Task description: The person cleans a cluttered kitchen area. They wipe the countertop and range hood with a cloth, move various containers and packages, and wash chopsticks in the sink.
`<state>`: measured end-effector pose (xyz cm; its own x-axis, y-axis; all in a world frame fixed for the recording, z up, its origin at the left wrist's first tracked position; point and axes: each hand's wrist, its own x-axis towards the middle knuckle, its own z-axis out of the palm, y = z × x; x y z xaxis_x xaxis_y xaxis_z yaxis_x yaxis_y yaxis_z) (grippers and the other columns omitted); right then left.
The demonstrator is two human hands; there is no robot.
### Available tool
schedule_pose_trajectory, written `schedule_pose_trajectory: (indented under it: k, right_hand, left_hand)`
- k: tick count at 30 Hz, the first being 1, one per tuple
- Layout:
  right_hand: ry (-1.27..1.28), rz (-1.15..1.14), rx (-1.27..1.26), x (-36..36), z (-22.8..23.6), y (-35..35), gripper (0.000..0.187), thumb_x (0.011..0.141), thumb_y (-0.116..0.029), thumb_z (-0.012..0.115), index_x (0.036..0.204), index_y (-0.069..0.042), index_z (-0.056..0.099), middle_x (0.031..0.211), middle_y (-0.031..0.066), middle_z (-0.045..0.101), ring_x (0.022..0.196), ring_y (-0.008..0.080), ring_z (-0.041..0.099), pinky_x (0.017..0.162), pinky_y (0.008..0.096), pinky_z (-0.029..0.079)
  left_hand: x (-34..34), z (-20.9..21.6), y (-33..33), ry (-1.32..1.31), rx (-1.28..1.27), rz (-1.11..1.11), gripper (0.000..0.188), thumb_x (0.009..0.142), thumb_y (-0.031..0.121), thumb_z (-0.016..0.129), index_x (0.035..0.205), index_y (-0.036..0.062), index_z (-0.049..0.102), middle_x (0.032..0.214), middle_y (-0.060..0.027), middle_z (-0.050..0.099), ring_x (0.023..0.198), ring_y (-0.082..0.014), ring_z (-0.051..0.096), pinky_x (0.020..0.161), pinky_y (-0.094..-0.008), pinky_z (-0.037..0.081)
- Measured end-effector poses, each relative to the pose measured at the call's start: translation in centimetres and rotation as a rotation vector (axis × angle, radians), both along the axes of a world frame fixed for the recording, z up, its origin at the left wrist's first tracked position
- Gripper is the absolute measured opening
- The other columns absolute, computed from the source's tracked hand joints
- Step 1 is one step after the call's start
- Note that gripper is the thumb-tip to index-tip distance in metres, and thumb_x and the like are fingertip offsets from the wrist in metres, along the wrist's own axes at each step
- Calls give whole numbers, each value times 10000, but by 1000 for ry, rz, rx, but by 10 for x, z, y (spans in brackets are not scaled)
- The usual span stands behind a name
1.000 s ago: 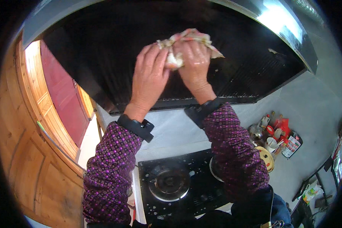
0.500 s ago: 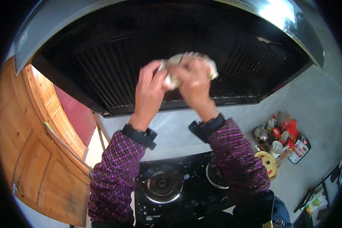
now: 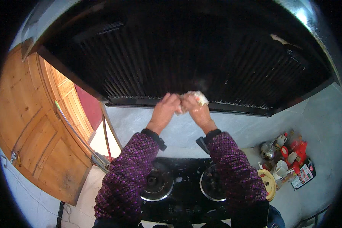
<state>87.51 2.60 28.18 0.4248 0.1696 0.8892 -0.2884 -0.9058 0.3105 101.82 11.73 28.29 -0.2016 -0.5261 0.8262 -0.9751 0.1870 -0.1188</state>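
Note:
A crumpled whitish cloth (image 3: 198, 97) with some reddish and yellow marks is bunched between my two hands. My right hand (image 3: 200, 114) is closed round it, the cloth bulging out past the fingers. My left hand (image 3: 165, 113) has its fingers curled in against the cloth's left side, a little blurred. Both hands are at the lower edge of a black range hood (image 3: 178, 49), whose slatted underside fills the upper part of the view. Purple patterned sleeves with dark cuffs cover my forearms.
Below my arms lies a black two-burner gas stove (image 3: 184, 209), spotted with white. Right of it, a yellow lid (image 3: 268, 183), a white cup (image 3: 280, 170), a metal kettle (image 3: 267, 151) and red items crowd the counter. A wooden door (image 3: 45, 140) stands at the left.
Both hands and the cloth have moved down from the hood's slats to its lower edge. The view has shifted too, showing the hood and stove at a different angle.

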Motion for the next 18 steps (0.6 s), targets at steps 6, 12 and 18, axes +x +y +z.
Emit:
schedule_pose_trajectory:
  k: [6, 12, 18]
  right_hand:
    - [-126, -51, -142, -47, 58, 33, 309, 720, -56, 644, 1016, -143, 628, 1111, 36, 607, 1010, 234, 607, 808, 348, 525]
    - [-365, -139, -563, -102, 201, 66, 242, 702, -44, 670, 934, -102, 633, 1022, 59, 606, 949, 248, 598, 876, 386, 470]
    - [-271, -237, -262, -102, 129, 19, 263, 756, -15, 605, 997, -115, 638, 1086, 54, 613, 1001, 256, 609, 844, 355, 507]
  left_hand:
    - [-40, 58, 29, 351, -335, -170, 312, 689, -27, 668, 956, 133, 641, 975, -57, 570, 870, -279, 627, 735, -361, 547]
    - [-94, 178, 38, -15, -760, -446, 411, 670, -14, 722, 1063, 76, 642, 1112, -96, 550, 1014, -294, 569, 845, -336, 515]
    - [-86, 146, -6, -215, -495, -351, 302, 818, 60, 605, 1119, 53, 618, 1138, -114, 600, 1095, -298, 539, 968, -380, 455]
